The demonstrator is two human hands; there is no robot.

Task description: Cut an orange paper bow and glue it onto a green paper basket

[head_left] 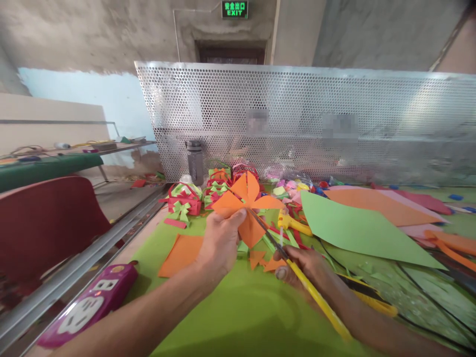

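Observation:
An orange four-petalled paper flower (248, 192) is pinched in my left hand (223, 238), the thumb on its lower left petal near the centre. My right hand (303, 270) grips a long thin tool with a dark metal shaft and yellow handle (316, 292). The shaft slants up to the flower's middle; I cannot tell whether the tip touches the paper. Behind the right hand lies a yellow glue gun (293, 223). Orange paper scraps (262, 261) are between the hands, and a folded orange paper square (181, 254) sits beside my left wrist.
Red and green paper baskets (185, 199) and a grey bottle (195, 162) stand at the back, before a perforated metal panel (223, 99). A green sheet (357, 228) lies right, above black cables. A purple power strip (91, 303) rests at the left table edge, near a red chair (48, 228).

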